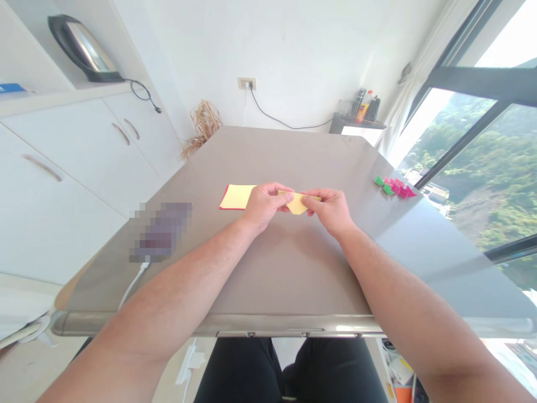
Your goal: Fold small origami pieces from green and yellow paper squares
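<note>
A folded piece of yellow paper (298,205) is pinched between my two hands above the middle of the table. My left hand (268,206) grips its left end, thumb on top and fingers behind. The right end is held the same way by my right hand (329,208). The paper's lower edge comes to a blunt point. Just beyond my left hand lies a stack of yellow paper (237,197) with red along its edges, partly covered by that hand.
Small folded pink papers (400,188) and green papers (386,186) sit at the table's right edge by the window. A blurred-out object (163,230) with a white cable (133,284) lies on the grey table (268,268) at left. Dried stalks (203,126) stand behind.
</note>
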A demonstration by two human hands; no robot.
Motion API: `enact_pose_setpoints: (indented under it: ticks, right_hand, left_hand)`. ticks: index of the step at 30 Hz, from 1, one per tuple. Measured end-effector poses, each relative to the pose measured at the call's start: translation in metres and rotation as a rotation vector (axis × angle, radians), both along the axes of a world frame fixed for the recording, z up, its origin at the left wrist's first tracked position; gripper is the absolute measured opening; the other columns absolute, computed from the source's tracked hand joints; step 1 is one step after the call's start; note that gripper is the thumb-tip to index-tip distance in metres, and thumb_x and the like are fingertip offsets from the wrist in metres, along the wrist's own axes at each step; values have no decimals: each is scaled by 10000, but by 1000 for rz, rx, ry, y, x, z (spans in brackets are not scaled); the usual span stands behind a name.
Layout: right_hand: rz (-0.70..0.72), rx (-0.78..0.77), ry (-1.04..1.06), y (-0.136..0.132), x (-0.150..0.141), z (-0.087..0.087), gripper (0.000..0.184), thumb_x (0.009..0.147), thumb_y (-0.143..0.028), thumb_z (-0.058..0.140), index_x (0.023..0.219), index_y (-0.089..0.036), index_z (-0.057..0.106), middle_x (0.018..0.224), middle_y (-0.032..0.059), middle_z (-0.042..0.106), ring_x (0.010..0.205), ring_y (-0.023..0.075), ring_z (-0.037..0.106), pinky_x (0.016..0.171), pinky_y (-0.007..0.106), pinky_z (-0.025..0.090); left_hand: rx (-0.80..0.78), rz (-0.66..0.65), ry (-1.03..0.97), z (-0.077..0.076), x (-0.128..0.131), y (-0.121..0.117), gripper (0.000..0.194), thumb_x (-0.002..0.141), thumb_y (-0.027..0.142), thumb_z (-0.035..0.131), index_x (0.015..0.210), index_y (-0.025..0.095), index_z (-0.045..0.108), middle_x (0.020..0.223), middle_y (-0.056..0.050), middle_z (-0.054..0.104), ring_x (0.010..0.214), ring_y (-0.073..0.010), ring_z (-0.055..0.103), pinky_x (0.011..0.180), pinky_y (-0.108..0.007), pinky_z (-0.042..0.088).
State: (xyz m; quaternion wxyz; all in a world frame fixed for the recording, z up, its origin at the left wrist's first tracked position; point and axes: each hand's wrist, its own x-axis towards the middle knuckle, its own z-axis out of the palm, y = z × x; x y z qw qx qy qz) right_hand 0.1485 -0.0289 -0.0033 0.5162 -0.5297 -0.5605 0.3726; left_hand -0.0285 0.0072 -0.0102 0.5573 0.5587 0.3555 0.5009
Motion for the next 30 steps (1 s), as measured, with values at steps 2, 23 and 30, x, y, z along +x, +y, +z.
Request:
enact_pose_setpoints:
  ticks: [2,23,30]
  right_hand:
    - [17,16,-15,0,2,0,216,747,-353,737,892,-216,819,754,23,725,599,127,576,601,293,486]
    - [12,-30,-22,-1,2,5,197,708,-294,732,868,-183,765,742,17,724,579,123,613,584,281,526]
    - [-32,-52,49,3,1,0,96,675,-224,678,764,-195,699,687,0,702,580,126,613,554,263,491]
  left_hand:
    - [18,7,33,1,0,1,211,693,324,806,820,168,742,746,-38,722,734,-176,692,657,-311,577]
    - [-49,-19,16,3,2,-3,157,723,201,725,870,150,708,766,-53,741,707,-190,730,640,-329,632]
    - [11,23,73,0,4,-3,151,712,187,724,857,161,696,711,-34,725,710,-202,732,638,-340,638]
